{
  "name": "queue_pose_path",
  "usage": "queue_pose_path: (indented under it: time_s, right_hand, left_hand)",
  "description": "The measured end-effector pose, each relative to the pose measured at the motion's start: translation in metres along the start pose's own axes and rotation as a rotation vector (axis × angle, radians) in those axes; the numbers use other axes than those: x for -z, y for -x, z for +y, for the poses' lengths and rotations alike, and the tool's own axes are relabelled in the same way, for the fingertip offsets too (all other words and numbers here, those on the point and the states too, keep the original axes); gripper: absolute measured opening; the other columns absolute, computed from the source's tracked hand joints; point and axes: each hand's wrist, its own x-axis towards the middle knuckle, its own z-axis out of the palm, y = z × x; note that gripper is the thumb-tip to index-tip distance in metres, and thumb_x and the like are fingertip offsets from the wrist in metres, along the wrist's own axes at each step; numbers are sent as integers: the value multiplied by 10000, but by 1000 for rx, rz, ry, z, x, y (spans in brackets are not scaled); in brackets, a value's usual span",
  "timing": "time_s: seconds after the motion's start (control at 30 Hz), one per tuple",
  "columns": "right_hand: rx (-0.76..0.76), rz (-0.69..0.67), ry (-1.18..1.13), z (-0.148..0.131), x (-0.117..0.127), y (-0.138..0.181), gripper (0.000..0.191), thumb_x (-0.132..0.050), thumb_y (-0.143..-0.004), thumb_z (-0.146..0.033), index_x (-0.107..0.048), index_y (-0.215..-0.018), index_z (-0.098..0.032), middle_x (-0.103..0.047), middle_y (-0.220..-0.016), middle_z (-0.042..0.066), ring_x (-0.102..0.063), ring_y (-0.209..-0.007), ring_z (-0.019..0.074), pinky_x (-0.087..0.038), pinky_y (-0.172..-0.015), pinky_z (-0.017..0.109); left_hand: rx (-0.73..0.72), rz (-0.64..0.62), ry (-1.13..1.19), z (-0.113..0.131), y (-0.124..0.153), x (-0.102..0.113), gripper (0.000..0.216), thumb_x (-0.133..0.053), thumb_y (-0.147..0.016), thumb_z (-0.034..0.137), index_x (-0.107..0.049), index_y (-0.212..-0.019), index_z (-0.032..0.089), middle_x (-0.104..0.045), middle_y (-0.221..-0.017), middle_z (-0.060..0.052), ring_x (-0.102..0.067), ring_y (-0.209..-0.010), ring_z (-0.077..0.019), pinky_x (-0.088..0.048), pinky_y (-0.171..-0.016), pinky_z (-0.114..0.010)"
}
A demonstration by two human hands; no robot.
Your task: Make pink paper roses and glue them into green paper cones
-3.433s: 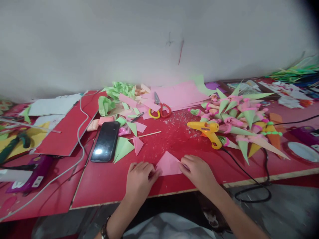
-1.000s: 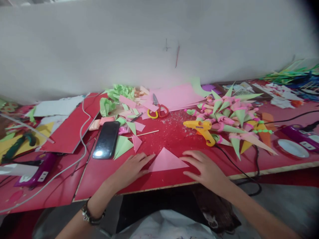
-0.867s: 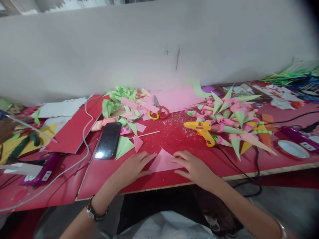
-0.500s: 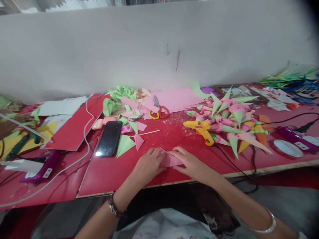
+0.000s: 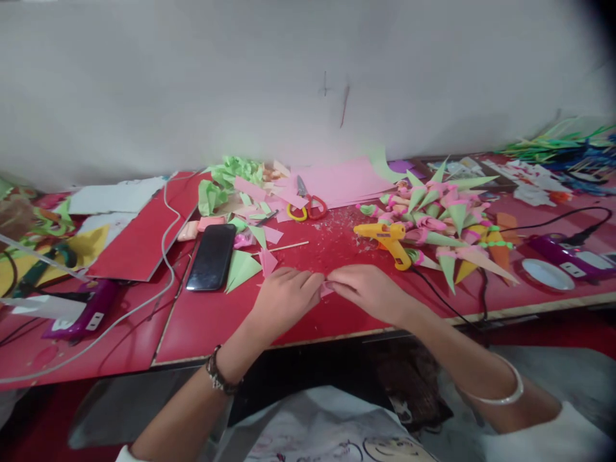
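My left hand (image 5: 285, 300) and my right hand (image 5: 366, 292) meet fingertip to fingertip over a small pink paper piece (image 5: 326, 289) near the front of the red table (image 5: 212, 324). Both hands are closed in a pinch on the paper, which is almost wholly hidden; only a sliver shows between them. A yellow glue gun (image 5: 387, 239) lies just beyond my right hand. Loose green and pink paper triangles (image 5: 248, 264) lie beyond my left hand.
A black phone (image 5: 212, 256) lies left of centre. Scissors (image 5: 305, 206) rest on pink sheets (image 5: 344, 181) at the back. A heap of green and pink paper cones (image 5: 445, 224) fills the right. Cables, purple power strips (image 5: 79, 309) and a white dish (image 5: 547, 274) sit at the sides.
The flat pink triangle that lay open between my hands has been gathered in; both hands have moved together and closed on it, so it is now nearly hidden.
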Motion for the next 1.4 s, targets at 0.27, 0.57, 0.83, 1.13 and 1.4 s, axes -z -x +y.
queue_pose_path:
  time_s: [0.27, 0.57, 0.83, 1.13, 1.4]
  right_hand:
    - [64, -16, -171, -12, 31, -1, 281, -378, -859, -239, -480, -612, -153, -402, -529, -55, -377, -497, 59, -260, -512, 185]
    - [-8, -26, -231, 6, 51, 12, 252, -412, -818, -195, -437, -571, -150, -349, -513, -55, -328, -483, 57, -233, -490, 199]
    - [65, -91, -227, 12, 47, 11, 256, -392, -843, -258, -516, -649, -144, -420, -541, -45, -378, -492, 60, -267, -513, 192]
    - [227, 134, 177, -10, 18, -5, 154, -435, -763, -181, -562, -676, -169, -552, -673, 12, -451, -642, 118, -300, -695, 268]
    - [128, 157, 171, 11, 2, 1, 139, -432, -680, -104, -489, -577, -177, -495, -515, -39, -397, -506, 86, -281, -567, 225]
  left_hand:
    - [-69, 272, -114, 4, -8, 12, 261, -388, -819, 179, -481, -575, 168, -468, -454, 46, -399, -427, -78, -244, -480, -241]
    - [78, 220, -241, -41, 21, 9, 215, -427, -721, 119, -509, -532, 177, -493, -423, 29, -416, -419, -98, -265, -478, -240]
    - [268, -6, 372, -35, 14, 26, 236, -420, -803, 276, -539, -980, 177, -628, -787, -5, -549, -678, -120, -372, -613, -215]
    - [156, -276, 541, -4, 6, 18, 412, -323, -872, 299, -529, -546, 154, -540, -474, 3, -469, -485, -104, -326, -571, -229]
    - [346, -440, 823, -11, 20, 25, 449, -304, -874, 339, -543, -542, 156, -621, -535, 3, -536, -496, -93, -349, -540, -188]
